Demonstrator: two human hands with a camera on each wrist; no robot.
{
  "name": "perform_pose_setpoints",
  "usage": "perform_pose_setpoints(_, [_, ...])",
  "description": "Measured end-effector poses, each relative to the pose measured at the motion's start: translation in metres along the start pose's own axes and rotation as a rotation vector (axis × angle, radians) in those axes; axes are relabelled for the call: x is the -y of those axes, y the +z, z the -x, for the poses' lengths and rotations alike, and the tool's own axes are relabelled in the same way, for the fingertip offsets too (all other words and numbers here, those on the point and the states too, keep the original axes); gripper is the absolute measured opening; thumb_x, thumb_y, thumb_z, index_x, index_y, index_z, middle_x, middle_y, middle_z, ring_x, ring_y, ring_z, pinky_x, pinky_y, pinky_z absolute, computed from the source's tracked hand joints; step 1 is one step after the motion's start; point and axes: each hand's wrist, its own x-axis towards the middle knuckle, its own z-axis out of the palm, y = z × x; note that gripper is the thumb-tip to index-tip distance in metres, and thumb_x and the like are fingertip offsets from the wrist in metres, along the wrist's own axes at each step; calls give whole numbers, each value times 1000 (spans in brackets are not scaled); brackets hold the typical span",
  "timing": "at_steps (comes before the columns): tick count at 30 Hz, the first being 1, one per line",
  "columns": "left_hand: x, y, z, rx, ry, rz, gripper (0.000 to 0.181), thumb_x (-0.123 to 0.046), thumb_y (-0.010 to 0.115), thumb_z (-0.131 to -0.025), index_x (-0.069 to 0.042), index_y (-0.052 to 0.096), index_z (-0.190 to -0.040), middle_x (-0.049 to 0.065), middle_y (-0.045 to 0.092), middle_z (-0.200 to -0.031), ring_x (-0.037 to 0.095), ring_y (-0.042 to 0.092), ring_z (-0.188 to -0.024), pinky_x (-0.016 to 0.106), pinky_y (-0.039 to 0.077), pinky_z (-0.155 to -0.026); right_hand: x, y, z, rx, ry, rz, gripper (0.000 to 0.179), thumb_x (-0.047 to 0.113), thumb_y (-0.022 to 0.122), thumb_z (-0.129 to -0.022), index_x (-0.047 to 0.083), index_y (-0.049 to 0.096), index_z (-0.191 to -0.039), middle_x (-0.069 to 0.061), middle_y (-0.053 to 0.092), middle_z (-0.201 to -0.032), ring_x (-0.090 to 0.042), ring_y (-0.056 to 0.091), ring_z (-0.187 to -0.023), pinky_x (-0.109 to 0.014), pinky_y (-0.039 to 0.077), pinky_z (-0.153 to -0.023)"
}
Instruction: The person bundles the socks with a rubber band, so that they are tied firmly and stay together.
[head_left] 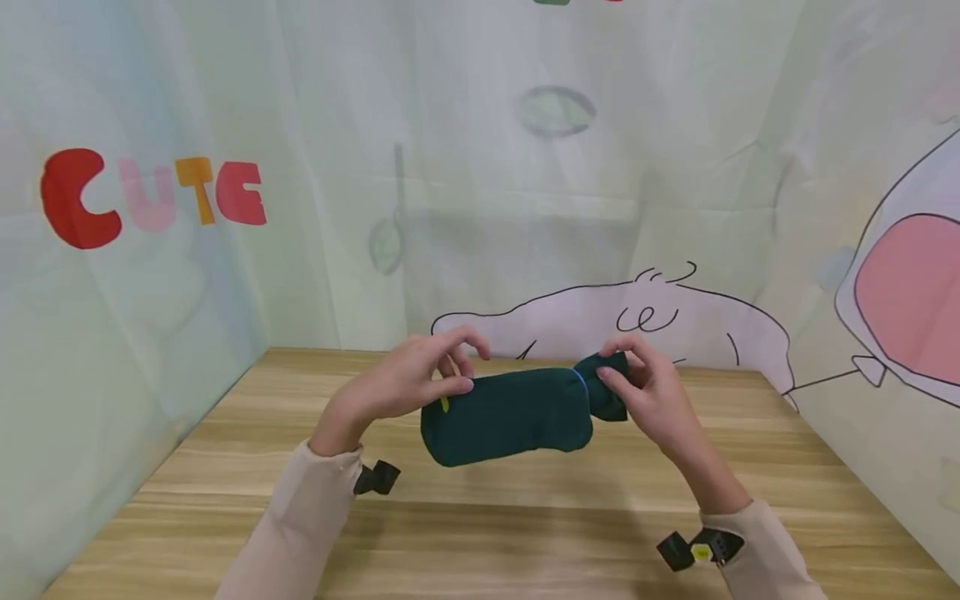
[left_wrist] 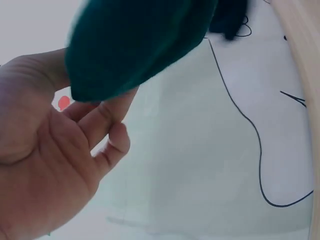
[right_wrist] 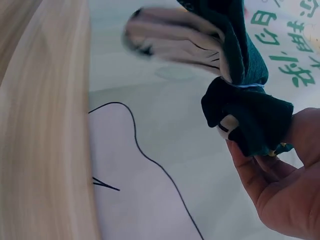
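Note:
A dark green, soft cloth bundle (head_left: 502, 417) is stretched sideways above the table, its kind unclear. A thin blue band (head_left: 581, 380) circles it near its right end, and a small yellow mark shows at its left. My right hand (head_left: 660, 400) pinches the gathered end beyond the band between thumb and fingers. At the upper left edge, my left hand (head_left: 401, 383) holds the cloth with its thumb in front; its other fingertips are partly hidden. From the right wrist view, a blurred beige part (right_wrist: 175, 40) with dark lines and a small whitish patch (right_wrist: 229, 125) appear on the bundle's far side.
Beneath the hands lies a wood-grain table (head_left: 480, 533). Printed cloth curtains (head_left: 480, 167) enclose its back and both sides, with letters, leaves and a line-drawn animal on them. A small black device (head_left: 378, 477) sits at the left cuff, another (head_left: 701, 551) at the right.

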Motion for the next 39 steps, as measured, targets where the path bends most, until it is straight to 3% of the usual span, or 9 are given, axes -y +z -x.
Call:
perform_pose_setpoints(5, [7, 4, -4, 40, -31, -4, 26, -9, 68, -96, -18, 57, -117, -3, 67, -95, 12, 66, -85, 34, 54, -77, -9, 2, -3, 41, 76, -25, 18, 6, 61, -100, 5, 55, -117, -25, 66, -105, -30, 66, -80, -35, 58, -71])
perform_pose_setpoints(13, [18, 12, -7, 100, -91, -3, 29, -9, 68, -96, -18, 56, -121, -1, 67, -98, 14, 66, -87, 35, 53, -79, -16, 5, -2, 60, 78, -51, 18, 4, 61, -99, 5, 55, -116, -25, 65, -105, -32, 66, -82, -36, 58, -72])
perform_pose_setpoints(22, [18, 0, 0, 101, -85, 14, 32, -6, 67, -95, -15, 55, -124, 1, 65, -97, 16, 65, -87, 36, 53, -79, -24, 19, -6, 116, 174, -183, 18, 6, 59, -100, 3, 53, -117, -22, 64, -104, -29, 64, -82, -32, 55, -71])
perform_pose_setpoints(31, [23, 4, -2, 168, -133, -23, 33, -5, 65, -96, -16, 55, -126, -2, 66, -95, 15, 65, -84, 33, 55, -79, -37, 24, -7, 176, 202, -76, 17, 3, 60, -99, 4, 54, -115, -20, 64, -103, -27, 60, -82, -30, 50, -66])
perform_pose_setpoints(39, [35, 20, -11, 196, -147, -87, 31, -5, 65, -96, -17, 57, -123, -3, 65, -93, 15, 62, -83, 30, 53, -76, -49, 21, -7, 217, 212, -2, 18, 2, 59, -99, 7, 53, -115, -19, 63, -105, -30, 62, -88, -36, 54, -75])
